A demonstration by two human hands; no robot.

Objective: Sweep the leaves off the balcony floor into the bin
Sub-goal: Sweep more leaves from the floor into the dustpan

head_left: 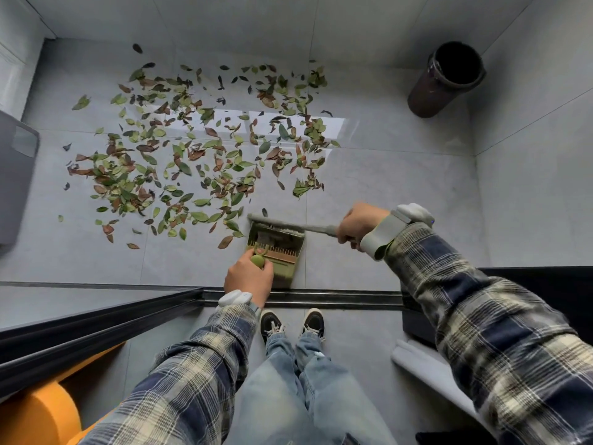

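Head view: the leaves [196, 153] lie loose over the balcony floor [385, 187], green and brown mixed. The patch runs from near the far wall down to the mouth of the dustpan [285, 271]. The nearest leaves lie just beside the pan's left front corner, and the bulk lies ahead and to the left. We make out no leaves in the pan.

The bin [444, 88] stands upright in the far right corner, well apart from the patch and from both hands, with its mouth uncovered.

The brush [279, 223] lies crosswise at the front lip of the pan. Its head points left and sits at the near edge of the leaves. The right hand [357, 223] is wrapped round the brush handle, well to the right of the leaves. The left hand [248, 279] grips the green knob of the pan handle, with the leaves ahead of it beyond the pan.

Risks, in our judgement:
- The leaves are light and dry-looking, so a brisk stroke could flick them over the pan sides or out across bare tile.
- The patch is far wider than the pan, so one load will not clear it, and an overfilled pan could spill on the way to the bin.
- Strokes drawn toward the feet could push leaves into the door track [321, 298] just behind the pan, where they would lodge.
- Leaves at the far left sit near a grey container [16, 175] and could slip against it.
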